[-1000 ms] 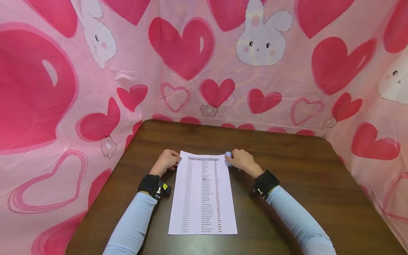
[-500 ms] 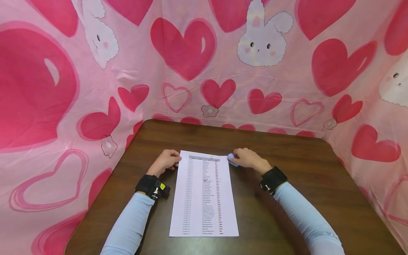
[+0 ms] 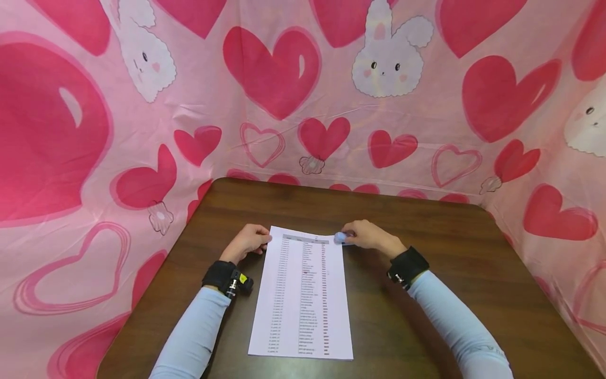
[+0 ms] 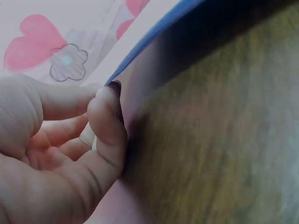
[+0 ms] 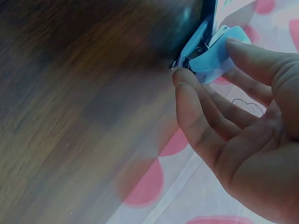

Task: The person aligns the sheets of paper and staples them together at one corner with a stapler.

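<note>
A thin stack of printed paper sheets (image 3: 291, 345) lies before me, its far edge raised a little. My left hand (image 3: 245, 242) pinches the far left corner between thumb and fingers; the left wrist view shows the paper edge (image 4: 154, 35) at the fingertips. In my right hand (image 3: 371, 235) is a small light-blue stapler (image 3: 339, 238) at the far right corner. Seen from the right wrist, the thumb lies on top of the stapler (image 5: 219, 53) and the fingers support it from below, with the paper edge running into its mouth.
The brown wooden table (image 3: 426, 295) extends on both sides of the paper. A pink cloth with hearts and rabbits (image 3: 326, 100) hangs behind the table and along its sides. Each forearm wears a black wrist strap (image 3: 408, 267).
The stapler first moved right, off the far right corner, then came back left over it. The paper's near edge has shifted slightly toward me. My left hand keeps its pinch.
</note>
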Demonstrator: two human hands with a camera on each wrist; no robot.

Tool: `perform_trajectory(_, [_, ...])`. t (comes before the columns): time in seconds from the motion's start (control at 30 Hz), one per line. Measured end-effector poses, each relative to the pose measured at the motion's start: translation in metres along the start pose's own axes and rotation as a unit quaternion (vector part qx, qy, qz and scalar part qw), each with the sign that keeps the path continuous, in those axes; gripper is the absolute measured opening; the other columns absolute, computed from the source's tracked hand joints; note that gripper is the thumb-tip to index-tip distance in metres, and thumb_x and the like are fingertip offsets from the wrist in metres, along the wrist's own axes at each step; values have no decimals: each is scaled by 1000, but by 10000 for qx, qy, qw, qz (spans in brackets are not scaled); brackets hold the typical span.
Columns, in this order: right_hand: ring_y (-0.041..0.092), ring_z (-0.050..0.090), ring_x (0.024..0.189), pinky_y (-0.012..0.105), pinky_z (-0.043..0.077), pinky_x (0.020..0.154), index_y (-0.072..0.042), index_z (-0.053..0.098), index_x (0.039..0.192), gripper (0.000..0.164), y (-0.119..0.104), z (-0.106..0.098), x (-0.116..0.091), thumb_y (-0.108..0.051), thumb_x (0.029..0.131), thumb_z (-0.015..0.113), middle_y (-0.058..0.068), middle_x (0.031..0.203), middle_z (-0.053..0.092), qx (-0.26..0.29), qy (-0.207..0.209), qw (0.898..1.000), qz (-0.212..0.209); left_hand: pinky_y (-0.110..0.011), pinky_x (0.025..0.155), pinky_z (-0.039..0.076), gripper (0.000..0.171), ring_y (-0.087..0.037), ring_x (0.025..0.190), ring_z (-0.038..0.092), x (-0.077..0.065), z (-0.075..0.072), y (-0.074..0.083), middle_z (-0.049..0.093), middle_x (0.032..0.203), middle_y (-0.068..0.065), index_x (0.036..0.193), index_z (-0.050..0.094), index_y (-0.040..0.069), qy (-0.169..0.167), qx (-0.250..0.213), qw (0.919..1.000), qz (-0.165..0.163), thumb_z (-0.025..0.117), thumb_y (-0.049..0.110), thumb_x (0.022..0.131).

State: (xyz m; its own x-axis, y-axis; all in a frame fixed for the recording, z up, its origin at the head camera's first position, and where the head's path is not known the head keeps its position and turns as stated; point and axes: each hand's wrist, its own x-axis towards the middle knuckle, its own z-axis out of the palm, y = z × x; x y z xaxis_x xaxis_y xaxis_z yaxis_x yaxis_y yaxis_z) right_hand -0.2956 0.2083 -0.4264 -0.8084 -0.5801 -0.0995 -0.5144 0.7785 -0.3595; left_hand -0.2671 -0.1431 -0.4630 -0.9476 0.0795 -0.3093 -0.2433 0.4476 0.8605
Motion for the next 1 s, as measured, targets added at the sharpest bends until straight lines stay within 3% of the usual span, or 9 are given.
perform_trajectory(0.1, [19,58,85,35,51,77,-4,65,119,32,-1,0,-3,-21,91,69,7,99,67,-18,-16,10000,61,-28,60,53,26,-19,72,62,-3,-1,0,65,88,-12,113,65,-1,98,393,9992,61,62,17,95])
perform_trajectory(0.17, [20,59,90,38,53,83,-4,62,123,37,-3,-4,-5,-23,92,69,9,105,68,-45,-4,9999,123,-32,65,53,29,-21,78,64,-8,-4,6,68,95,-13,114,65,0,350,1035,9934,344,61,22,96])
perform_trajectory(0.23, [22,61,90,41,54,83,-3,62,123,38,-5,-12,-8,-24,92,68,11,106,69,-77,11,9998,178,-36,71,53,29,-23,85,65,-16,-4,18,70,102,-13,114,65,3,678,1658,9802,839,59,24,96])
perform_trajectory(0.3, [21,61,87,40,54,81,-3,65,120,34,-9,-22,-9,-22,92,67,10,105,70,-99,76,9997,219,-40,76,52,27,-25,87,64,-24,0,40,71,104,-12,113,66,5,1002,2184,9600,1440,58,25,97])
perform_trajectory(0.43, [19,60,78,35,53,72,-6,69,109,22,-15,-33,-5,-19,92,66,5,92,69,-227,85,9996,157,-42,79,53,21,-25,85,64,-25,29,89,72,99,-9,107,70,8,1026,2519,9293,2500,58,22,97])
perform_trajectory(0.57, [18,62,81,36,54,76,-8,71,107,21,-16,-31,4,-23,92,66,3,93,70,-329,-142,9991,211,-37,78,54,21,-21,85,64,-4,70,117,72,98,-6,103,72,9,623,2831,9158,2780,56,20,96])
perform_trajectory(0.7, [20,63,81,37,56,72,-10,69,112,26,-14,-27,8,-27,93,64,6,100,70,-132,-390,9967,706,-33,73,53,24,-19,82,63,21,103,123,71,99,-6,105,72,8,-89,2946,9275,2298,55,21,96])
perform_trajectory(0.83, [24,62,72,39,56,61,-10,62,124,38,-9,-27,6,-33,94,63,10,108,64,638,-604,9846,1512,-33,74,52,25,-18,83,61,34,120,122,72,102,-5,107,72,8,-599,2788,9423,1753,58,25,96])
perform_trajectory(1.0, [23,63,61,38,56,56,-8,58,125,46,5,-30,4,-40,94,63,13,98,65,1244,-860,9716,1820,-32,74,52,25,-17,84,62,36,132,123,71,102,-6,107,71,7,-746,2826,9422,1638,59,27,96])
